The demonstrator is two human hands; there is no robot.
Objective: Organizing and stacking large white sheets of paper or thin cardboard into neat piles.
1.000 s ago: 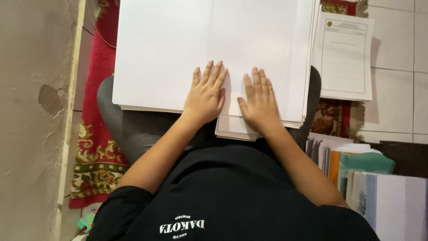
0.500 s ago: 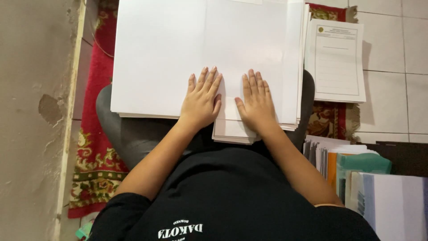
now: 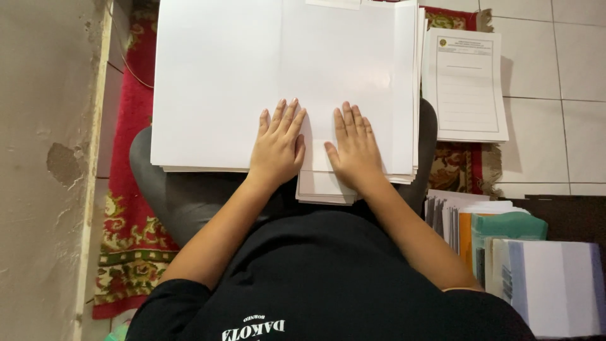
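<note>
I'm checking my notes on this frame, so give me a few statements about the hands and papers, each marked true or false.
1. Both hands lie flat on the white paper stack. True.
2. The left hand holds a pen. False: it is empty, palm down.
3. A printed form lies on the floor beside the stack. True.
4. The right hand rests on the green folder. False: it rests on the paper.
</note>
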